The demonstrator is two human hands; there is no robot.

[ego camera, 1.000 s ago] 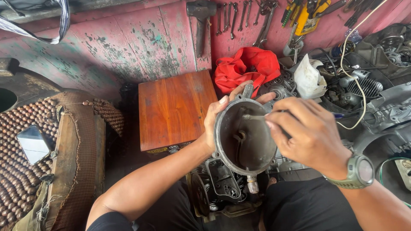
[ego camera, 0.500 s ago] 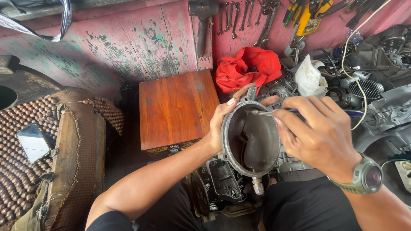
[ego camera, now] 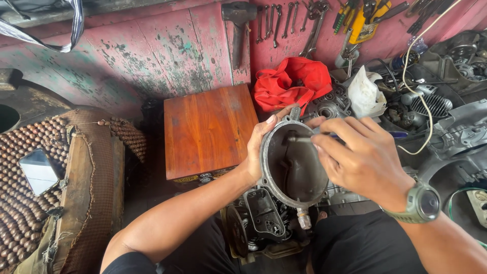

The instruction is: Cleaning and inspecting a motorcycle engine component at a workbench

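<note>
Engine cover (ego camera: 294, 165), a grey cast-metal bowl with an oval rim and a dull, oily hollow, sits upright at the centre between both hands, above a dark engine block (ego camera: 261, 223) near the person's lap. Going from the far left: a mat of brown wooden beads (ego camera: 30, 167) drapes over a worn seat edged in frayed brown cloth, and a small flat rectangular phone (ego camera: 38, 171) with a pale, reflective face lies on the beads. Right of that stands a smooth, reddish-brown wooden box (ego camera: 210, 132), its top glossy and grained, against a pink wall (ego camera: 152, 56) whose paint is chipped and streaked green. The left hand (ego camera: 258, 147) clasps the left rim of the cover, thumb over the edge. The right hand (ego camera: 362, 157), a grey-green watch (ego camera: 423, 203) on its wrist, pinches a thin metal tool (ego camera: 304, 138) whose tip reaches into the hollow. Farther back lie a crumpled red cloth (ego camera: 291, 81) and a white plastic bag (ego camera: 365, 94). Spanners (ego camera: 284, 20) hang on the wall above. At the far right, grey finned engine parts (ego camera: 431, 106) lie heaped.
</note>
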